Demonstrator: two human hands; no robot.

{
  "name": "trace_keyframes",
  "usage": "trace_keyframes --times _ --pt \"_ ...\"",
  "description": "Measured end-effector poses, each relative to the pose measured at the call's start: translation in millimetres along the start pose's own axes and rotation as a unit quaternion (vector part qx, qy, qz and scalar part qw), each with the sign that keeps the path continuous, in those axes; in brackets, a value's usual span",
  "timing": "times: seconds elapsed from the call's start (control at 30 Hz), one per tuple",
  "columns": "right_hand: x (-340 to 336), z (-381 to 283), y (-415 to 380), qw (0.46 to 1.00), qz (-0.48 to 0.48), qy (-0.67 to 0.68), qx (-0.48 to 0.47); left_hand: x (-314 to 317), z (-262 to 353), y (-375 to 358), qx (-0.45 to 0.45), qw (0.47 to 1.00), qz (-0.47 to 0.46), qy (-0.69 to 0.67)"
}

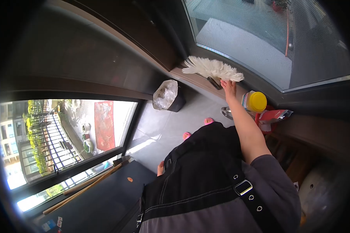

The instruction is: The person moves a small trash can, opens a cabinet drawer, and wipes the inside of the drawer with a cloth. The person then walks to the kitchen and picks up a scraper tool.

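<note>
On the sill (190, 79) below the big window (245, 42), a white feather duster (212, 69), lying flat with its plumes fanned along the ledge. Right hand (229, 88) stretched out to it at the end of a bare forearm, grey sleeve pushed up near the elbow. Fingers (224, 82) curled onto the duster at the end where the dark handle leaves the feathers, pink nails showing; grasping it, though the grip itself partly hidden by the plumes.

Left hand (160, 168) low beside the black apron (206, 174), only a small part in sight at the cloth's edge. Fingers there too hidden to tell whether clenched or loose; nothing seen in them.

Just beside the right forearm, a tub with a yellow lid (255, 101), and next to that a red packet (275, 115), both near the sill's end. Further along the wall, on the tiled floor (159, 124), a dark bin (168, 95) lined with a clear bag, well apart from the duster. Two pink slippers (208, 120) peeping out past the apron hem, toes toward the sill.

Down at the left, two wooden poles (85, 185) leaning along the frame of a second window (62, 132), above a dark cabinet top (105, 202). Railings and greenery outside that pane.
</note>
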State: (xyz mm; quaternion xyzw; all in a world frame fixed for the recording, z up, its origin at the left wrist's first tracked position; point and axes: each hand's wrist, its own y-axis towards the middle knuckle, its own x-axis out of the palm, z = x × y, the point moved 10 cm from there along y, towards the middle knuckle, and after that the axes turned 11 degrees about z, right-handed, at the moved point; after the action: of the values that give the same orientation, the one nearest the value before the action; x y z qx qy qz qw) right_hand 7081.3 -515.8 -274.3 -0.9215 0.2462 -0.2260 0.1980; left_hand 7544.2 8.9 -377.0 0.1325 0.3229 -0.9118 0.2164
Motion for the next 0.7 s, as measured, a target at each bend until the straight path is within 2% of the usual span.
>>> trace_keyframes --times 0.07,0.23,0.43,0.57,0.7 --pt "-1.5 -8.1 -6.5 0.998 0.014 0.057 -0.001 -3.9 1.7 19.9 0.027 0.999 -0.024 -0.025" --pt "-20.8 -11.7 -12.8 0.98 0.077 0.181 0.034 -23.5 25.9 15.9 -0.005 0.998 -0.031 0.059" --pt "-34.3 -0.3 3.3 0.955 0.088 0.272 0.076 -38.6 44.1 23.7 -0.018 0.995 -0.047 0.091" --pt "-48.8 -3.4 7.9 0.915 0.15 0.361 0.094 -48.0 48.6 28.3 -0.021 0.994 -0.047 0.095" --pt "-51.5 -4.0 16.8 0.881 0.149 0.434 0.117 -49.7 56.5 33.3 -0.018 0.993 -0.051 0.101"
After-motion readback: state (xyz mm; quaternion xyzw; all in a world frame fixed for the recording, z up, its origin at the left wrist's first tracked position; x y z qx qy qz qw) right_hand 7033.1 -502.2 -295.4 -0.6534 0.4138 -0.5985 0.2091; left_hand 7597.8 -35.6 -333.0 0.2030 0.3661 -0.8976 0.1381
